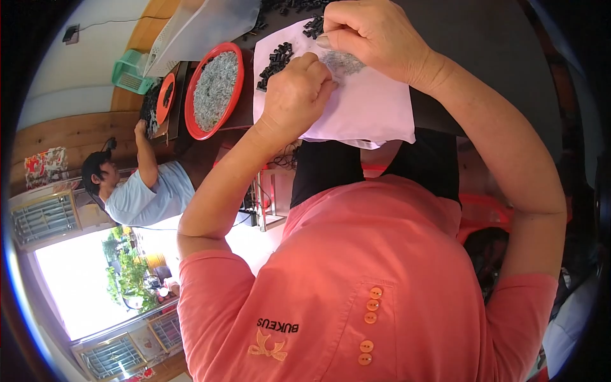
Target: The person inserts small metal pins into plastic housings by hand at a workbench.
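A pale pink cloth (375,118) covers the table edge in front of me. Above its left part my left hand (296,92) is closed, thumb pressed against curled fingers; whatever it may hold is too small to make out. My right hand (379,39) is pinched at the cloth's far side, and its fingertips also hide anything between them. Next to my left hand lies a heap of small black parts (276,62). More black parts (312,27) sit beside my right fingertips. Between and below the hands spreads a pile of small clear pieces (344,62), partly covered by my right hand.
Left of the cloth stands a round red basin (240,63) full of clear pieces. Beyond it are a large whitish translucent bin (203,32), a green basket (129,70) and an orange dish (167,95). A co-worker (149,194) in light blue reaches toward black parts at far left.
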The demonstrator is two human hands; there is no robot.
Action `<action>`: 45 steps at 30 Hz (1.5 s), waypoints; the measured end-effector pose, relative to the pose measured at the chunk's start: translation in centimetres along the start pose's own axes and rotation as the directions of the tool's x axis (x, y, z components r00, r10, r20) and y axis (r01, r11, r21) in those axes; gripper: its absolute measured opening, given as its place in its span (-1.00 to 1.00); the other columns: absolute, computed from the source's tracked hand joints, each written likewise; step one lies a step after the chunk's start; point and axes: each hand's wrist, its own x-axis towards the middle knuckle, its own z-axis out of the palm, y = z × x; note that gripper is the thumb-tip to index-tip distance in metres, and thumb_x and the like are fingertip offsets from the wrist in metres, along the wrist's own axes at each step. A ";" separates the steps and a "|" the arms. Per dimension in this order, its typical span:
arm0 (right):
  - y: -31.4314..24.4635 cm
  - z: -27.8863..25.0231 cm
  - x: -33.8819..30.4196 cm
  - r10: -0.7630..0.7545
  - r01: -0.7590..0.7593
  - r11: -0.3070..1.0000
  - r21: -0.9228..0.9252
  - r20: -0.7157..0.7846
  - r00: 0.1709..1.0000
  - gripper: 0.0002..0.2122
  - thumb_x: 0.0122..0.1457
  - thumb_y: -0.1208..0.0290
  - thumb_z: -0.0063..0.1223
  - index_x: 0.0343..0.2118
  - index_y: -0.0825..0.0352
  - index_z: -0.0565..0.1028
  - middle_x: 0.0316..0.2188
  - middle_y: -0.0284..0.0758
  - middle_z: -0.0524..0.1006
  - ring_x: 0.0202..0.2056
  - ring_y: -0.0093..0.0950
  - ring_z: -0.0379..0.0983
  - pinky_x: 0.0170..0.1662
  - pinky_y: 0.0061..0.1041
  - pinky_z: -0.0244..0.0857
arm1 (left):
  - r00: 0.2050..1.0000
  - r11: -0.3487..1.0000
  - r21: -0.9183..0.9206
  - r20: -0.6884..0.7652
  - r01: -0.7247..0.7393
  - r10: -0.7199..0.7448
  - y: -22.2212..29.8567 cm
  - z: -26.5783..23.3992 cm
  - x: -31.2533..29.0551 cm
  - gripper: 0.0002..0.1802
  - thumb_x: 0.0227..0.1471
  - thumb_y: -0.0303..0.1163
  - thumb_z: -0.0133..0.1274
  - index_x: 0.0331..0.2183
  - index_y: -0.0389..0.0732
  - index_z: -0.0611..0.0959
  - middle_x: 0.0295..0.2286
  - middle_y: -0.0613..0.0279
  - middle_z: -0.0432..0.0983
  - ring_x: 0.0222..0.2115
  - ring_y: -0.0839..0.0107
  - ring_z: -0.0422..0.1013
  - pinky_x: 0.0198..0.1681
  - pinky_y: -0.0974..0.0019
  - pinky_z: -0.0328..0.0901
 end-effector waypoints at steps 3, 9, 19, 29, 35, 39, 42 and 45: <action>0.1 -0.1 0.0 -0.003 0.003 1.000 -0.019 0.003 1.000 -0.86 0.04 0.38 0.08 -0.55 0.33 0.45 -0.56 -0.12 0.51 -0.48 -0.08 0.48 -0.41 -0.18 0.32 | 1.000 1.000 -0.016 -0.012 -0.013 0.013 -0.3 0.2 -0.2 -0.87 -0.06 -0.46 0.20 -0.42 -0.29 0.61 -0.46 0.12 0.46 -0.48 0.15 0.44 -0.40 0.25 0.34; -0.2 -0.3 -0.2 0.286 -0.276 0.958 -0.079 0.353 0.891 -0.85 0.01 0.40 0.13 -0.53 0.35 0.45 -0.60 -0.18 0.47 -0.53 -0.20 0.43 -0.44 -0.29 0.28 | 0.922 0.762 -0.551 0.035 0.340 -0.386 -0.3 -1.0 -0.9 -0.92 -0.01 -0.48 0.16 -0.49 -0.29 0.61 -0.53 0.22 0.53 -0.57 0.40 0.41 -0.47 0.39 0.30; -1.6 -0.6 -0.7 0.168 0.029 0.967 -0.253 0.718 0.675 -0.83 -0.15 0.42 0.21 -0.54 0.34 0.44 -0.57 -0.24 0.49 -0.52 -0.22 0.45 -0.45 -0.27 0.26 | 0.730 -0.081 -0.930 0.333 0.358 -0.597 -0.1 -1.9 -2.8 -0.87 0.02 -0.48 0.13 -0.45 -0.38 0.61 -0.58 0.17 0.51 -0.69 0.51 0.31 -0.66 0.47 0.11; -1.2 1.1 -1.0 0.303 -0.344 0.939 -0.024 0.531 0.791 -0.92 -0.01 0.45 0.09 -0.44 0.30 0.48 -0.60 -0.24 0.49 -0.52 -0.28 0.46 -0.42 -0.36 0.28 | 0.771 -0.124 -0.957 0.286 0.263 -0.569 1.1 -0.2 -2.4 -0.84 0.11 -0.47 0.09 -0.39 -0.41 0.60 -0.53 0.12 0.54 -0.67 0.47 0.35 -0.67 0.45 0.17; -1.0 1.1 -0.8 0.376 -0.486 0.873 0.040 0.579 0.724 -0.91 0.02 0.45 0.11 -0.43 0.33 0.50 -0.61 -0.24 0.49 -0.57 -0.36 0.41 -0.44 -0.42 0.25 | 0.777 -0.082 -0.966 0.245 0.244 -0.580 1.0 -0.3 -2.2 -0.85 0.12 -0.48 0.10 -0.38 -0.41 0.60 -0.52 0.13 0.54 -0.64 0.49 0.37 -0.66 0.47 0.21; -1.3 1.0 -0.6 0.427 -0.544 0.839 0.029 0.587 0.688 -0.91 0.03 0.45 0.12 -0.42 0.34 0.51 -0.61 -0.26 0.50 -0.58 -0.41 0.41 -0.46 -0.45 0.25 | 0.780 -0.049 -0.972 0.214 0.230 -0.588 1.0 -0.2 -1.9 -0.86 0.12 -0.49 0.09 -0.38 -0.40 0.60 -0.52 0.15 0.54 -0.63 0.51 0.38 -0.65 0.47 0.23; -1.4 0.9 -0.4 0.444 -0.547 0.837 0.012 0.569 0.692 -0.90 0.02 0.45 0.14 -0.42 0.34 0.51 -0.61 -0.27 0.51 -0.58 -0.45 0.41 -0.47 -0.48 0.24 | 0.792 -0.047 -0.975 0.204 0.217 -0.575 1.2 -0.2 -1.8 -0.86 0.13 -0.49 0.09 -0.37 -0.40 0.60 -0.52 0.16 0.54 -0.62 0.52 0.39 -0.65 0.47 0.24; -1.5 0.9 -0.3 0.454 -0.565 0.824 0.034 0.557 0.695 -0.89 0.02 0.44 0.16 -0.42 0.35 0.51 -0.61 -0.27 0.50 -0.58 -0.46 0.41 -0.46 -0.49 0.24 | 0.794 -0.057 -0.976 0.204 0.209 -0.573 1.2 -0.3 -1.8 -0.86 0.13 -0.49 0.10 -0.36 -0.40 0.60 -0.52 0.16 0.54 -0.62 0.51 0.40 -0.65 0.48 0.24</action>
